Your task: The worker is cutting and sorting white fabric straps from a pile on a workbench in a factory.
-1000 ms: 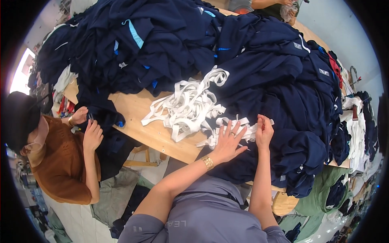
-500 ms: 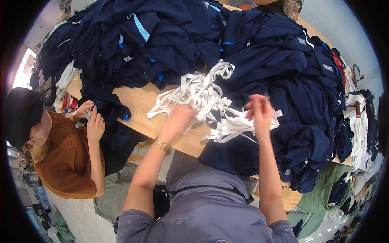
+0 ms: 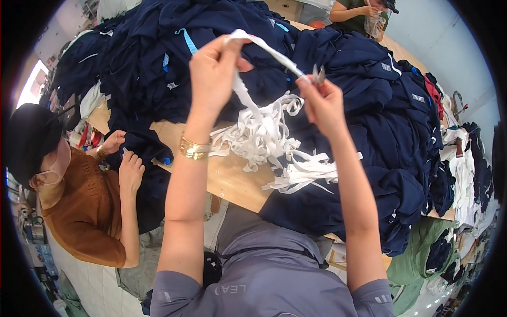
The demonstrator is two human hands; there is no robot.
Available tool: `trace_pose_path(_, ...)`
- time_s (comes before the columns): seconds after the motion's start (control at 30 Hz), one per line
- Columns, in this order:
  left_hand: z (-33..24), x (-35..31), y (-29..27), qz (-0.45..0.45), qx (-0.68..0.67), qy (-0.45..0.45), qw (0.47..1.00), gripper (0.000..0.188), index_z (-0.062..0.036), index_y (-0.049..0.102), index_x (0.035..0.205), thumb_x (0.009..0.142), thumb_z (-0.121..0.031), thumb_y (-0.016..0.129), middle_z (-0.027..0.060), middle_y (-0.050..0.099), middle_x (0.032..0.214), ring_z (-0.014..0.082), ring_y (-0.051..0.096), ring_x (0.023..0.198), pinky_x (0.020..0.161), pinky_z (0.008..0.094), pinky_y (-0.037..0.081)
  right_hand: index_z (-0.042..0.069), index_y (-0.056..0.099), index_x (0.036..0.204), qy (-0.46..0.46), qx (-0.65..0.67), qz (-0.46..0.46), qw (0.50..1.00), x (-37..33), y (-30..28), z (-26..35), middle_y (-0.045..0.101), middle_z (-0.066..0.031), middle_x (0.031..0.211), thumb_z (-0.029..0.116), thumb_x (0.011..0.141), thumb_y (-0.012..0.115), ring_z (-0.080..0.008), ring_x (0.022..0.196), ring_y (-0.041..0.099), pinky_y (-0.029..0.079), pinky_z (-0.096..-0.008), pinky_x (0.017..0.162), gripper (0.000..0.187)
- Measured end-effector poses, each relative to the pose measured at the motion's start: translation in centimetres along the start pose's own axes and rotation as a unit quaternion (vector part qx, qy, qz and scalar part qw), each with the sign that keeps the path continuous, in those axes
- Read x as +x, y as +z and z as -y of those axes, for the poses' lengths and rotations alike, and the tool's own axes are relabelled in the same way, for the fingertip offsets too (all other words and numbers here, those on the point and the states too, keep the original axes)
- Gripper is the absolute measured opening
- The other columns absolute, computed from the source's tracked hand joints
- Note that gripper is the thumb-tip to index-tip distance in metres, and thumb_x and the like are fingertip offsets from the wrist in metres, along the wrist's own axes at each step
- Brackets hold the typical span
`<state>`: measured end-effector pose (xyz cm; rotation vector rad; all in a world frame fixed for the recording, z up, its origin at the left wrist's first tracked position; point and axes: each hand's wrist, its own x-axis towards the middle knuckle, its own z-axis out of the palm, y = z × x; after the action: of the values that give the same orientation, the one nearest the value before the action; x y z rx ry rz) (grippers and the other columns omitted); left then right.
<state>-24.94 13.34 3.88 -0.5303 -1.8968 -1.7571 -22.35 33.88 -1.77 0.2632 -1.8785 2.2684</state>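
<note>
My left hand point(image 3: 211, 71) is raised over the table, thumb and fingers closed on a white fabric strip point(image 3: 270, 50). From there the strip arches across to my right hand point(image 3: 324, 108), which pinches its other end. The same strip also drops from the left hand into a tangled heap of white strips point(image 3: 259, 132). Small thread snips point(image 3: 318, 77) with red on them stick up from my right hand, points upward. Below that hand a flatter bundle of cut white strips point(image 3: 309, 171) lies on dark cloth.
Navy garments point(image 3: 369, 105) are piled high across the far side and right of the wooden table point(image 3: 227, 179). At the left a co-worker in a brown top point(image 3: 90, 206) handles a dark garment. Another person point(image 3: 359, 16) is at the far right.
Both hands have risen from the white strips. My left hand has drawn a strip up and away from the heap, and it now stretches between both hands.
</note>
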Motion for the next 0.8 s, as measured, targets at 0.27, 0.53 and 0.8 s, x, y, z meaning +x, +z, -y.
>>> trace_pose_path(0.27, 3.0, -1.9, -2.2, 0.283, 0.153, -0.116, 0.940, 0.033, -0.0010, 0.065, 0.092, 0.074, -0.028, 0.070, 0.0069, 0.062, 0.072, 0.0096, 0.055, 0.065, 0.061, 0.0248, 0.044, 0.000, 0.061, 0.091, 0.001, 0.001, 0.003, 1.000, 0.2, -7.6, 6.7, 0.049, 0.0016, 0.061, 0.018, 0.088, 0.059, -0.0008, 0.037, 0.032, 0.020, -0.0178, 0.033, 0.019)
trace_pose_path(0.53, 3.8, -9.5, 8.6, 0.320, -0.159, -0.125, 0.926, 0.062, -0.0008, 0.046, 0.125, 0.077, -0.033, 0.068, 0.0108, 0.059, 0.103, 0.0172, 0.056, 0.096, 0.086, 0.0278, 0.042, 0.004, 0.063, 0.085, 0.184, -0.299, 0.102, 0.931, -3.3, -4.7, 5.8, 0.049, 0.0038, 0.057, 0.019, 0.083, 0.062, -0.0011, 0.040, 0.037, 0.023, -0.0175, 0.036, 0.015)
trace_pose_path(0.8, 5.1, -10.5, 6.4, 0.375, -0.045, -0.245, 0.893, 0.025, -0.0018, 0.067, 0.085, 0.087, -0.024, 0.057, -0.0028, 0.054, 0.063, 0.0033, 0.044, 0.057, 0.051, 0.0196, 0.033, 0.001, 0.062, 0.085, 0.224, -0.183, 0.040, 0.956, -6.3, -10.5, 3.3, 0.053, -0.0001, 0.059, 0.017, 0.081, 0.066, -0.0005, 0.038, 0.033, 0.020, -0.0168, 0.035, 0.017)
